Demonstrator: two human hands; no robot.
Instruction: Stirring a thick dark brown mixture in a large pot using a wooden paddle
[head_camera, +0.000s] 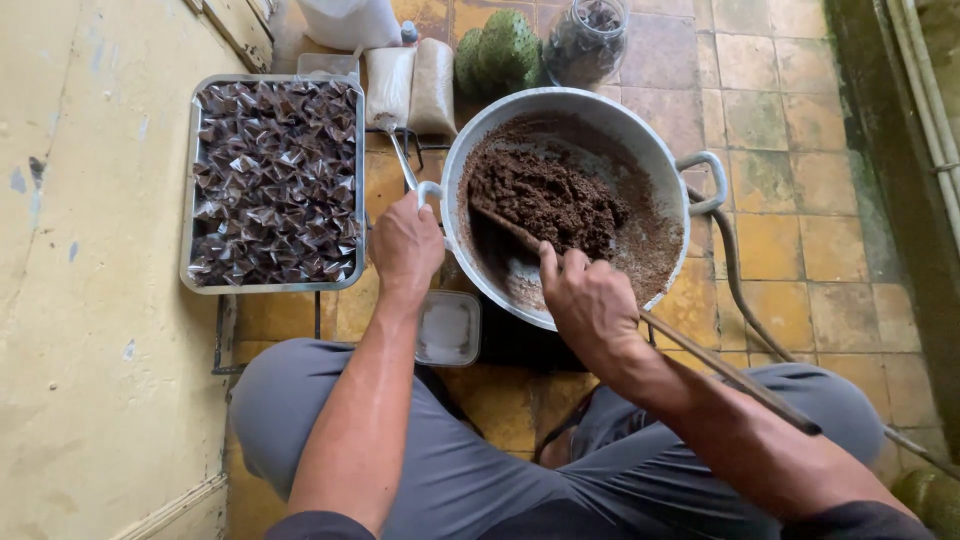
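Note:
A large metal wok (665, 160) sits tilted on a low stand in front of me, holding a clump of dark brown crumbly mixture (545, 200). My left hand (405, 245) grips the wok's near-left handle. My right hand (590, 300) is closed around a long wooden paddle (735, 378). The paddle's blade end is pushed into the brown mixture, and its shaft runs back over my right forearm.
A metal tray (188, 200) full of small dark folded wraps lies to the left by a yellow wall. Two filled plastic bags (410, 88), green spiky fruit (500, 50), a glass jar (585, 40) and a small clear box (450, 328) surround the wok. A hose (740, 300) runs across the tiled floor.

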